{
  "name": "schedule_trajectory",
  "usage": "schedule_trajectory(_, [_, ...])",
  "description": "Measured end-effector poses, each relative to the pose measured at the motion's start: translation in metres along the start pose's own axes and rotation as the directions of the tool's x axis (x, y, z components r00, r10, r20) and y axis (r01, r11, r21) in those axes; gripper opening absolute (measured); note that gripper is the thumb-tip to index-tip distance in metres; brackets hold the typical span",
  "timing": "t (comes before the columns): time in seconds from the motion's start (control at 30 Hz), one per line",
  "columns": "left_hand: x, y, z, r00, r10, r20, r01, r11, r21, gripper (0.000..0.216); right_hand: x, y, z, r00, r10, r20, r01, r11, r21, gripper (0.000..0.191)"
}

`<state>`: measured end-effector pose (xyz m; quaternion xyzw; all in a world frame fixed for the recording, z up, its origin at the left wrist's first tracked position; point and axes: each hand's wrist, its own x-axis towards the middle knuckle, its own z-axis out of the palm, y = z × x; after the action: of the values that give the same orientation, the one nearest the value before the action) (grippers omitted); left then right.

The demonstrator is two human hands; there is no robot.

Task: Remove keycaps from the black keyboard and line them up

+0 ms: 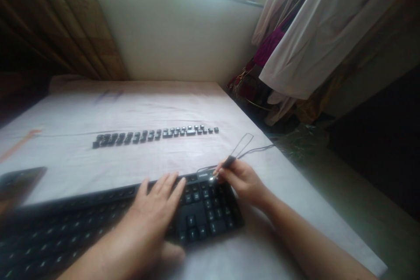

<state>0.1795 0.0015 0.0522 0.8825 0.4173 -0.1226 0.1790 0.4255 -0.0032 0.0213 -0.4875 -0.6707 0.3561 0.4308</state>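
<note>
A black keyboard [193, 210] lies across the near part of the cloth-covered surface, its left part blurred. My left hand [152, 210] rests on it with fingers spread, left of the number pad. In my right hand [244, 183] is a wire keycap puller [229, 162], gripped by its dark handle. One wire loop points up and away; the other end is at the number pad's top edge, partly hidden by my fingers. Beyond the keyboard, several loose black keycaps [151, 135] are lined up in rows.
A white cloth [170, 103] covers the bed-like surface, whose right edge drops to the floor [315, 175]. A dark flat object [31, 179] lies at the left. A cable [257, 149] runs toward the right edge. Clothes [305, 39] hang at the right, a curtain [75, 22] at the left.
</note>
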Motion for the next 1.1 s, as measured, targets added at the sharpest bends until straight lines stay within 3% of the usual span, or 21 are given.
schedule_trajectory(0.1, [-0.001, -0.003, 0.001, 1.000, 0.018, -0.014, -0.018, 1.000, -0.010, 0.104, -0.001, -0.005, 0.003, 0.999, -0.026, -0.034, 0.027, 0.999, 0.018, 0.015])
schedule_trajectory(0.23, [-0.001, -0.009, 0.005, 0.984, 0.079, -0.158, -0.091, 0.993, -0.076, 0.095, -0.003, -0.021, 0.011, 0.973, -0.223, -0.062, 0.215, 0.969, -0.120, 0.011])
schedule_trajectory(0.37, [0.004, -0.007, 0.008, 0.903, 0.107, -0.417, -0.199, 0.963, -0.184, 0.062, -0.007, -0.031, 0.021, 0.919, -0.387, -0.073, 0.375, 0.916, -0.144, 0.015])
schedule_trajectory(0.43, [0.007, -0.004, 0.008, 0.884, 0.088, -0.460, -0.242, 0.926, -0.288, 0.045, -0.008, -0.033, 0.024, 0.909, -0.408, -0.084, 0.396, 0.909, -0.129, 0.017])
schedule_trajectory(0.63, [0.012, 0.003, 0.006, 0.914, 0.010, -0.406, -0.268, 0.766, -0.584, 0.016, -0.010, -0.036, 0.030, 0.912, -0.404, -0.067, 0.398, 0.913, -0.086, 0.017])
schedule_trajectory(1.1, [0.018, 0.005, 0.009, 0.978, -0.066, -0.196, -0.151, 0.420, -0.895, 0.013, -0.010, -0.038, 0.037, 0.893, -0.401, -0.204, 0.381, 0.915, -0.131, 0.017])
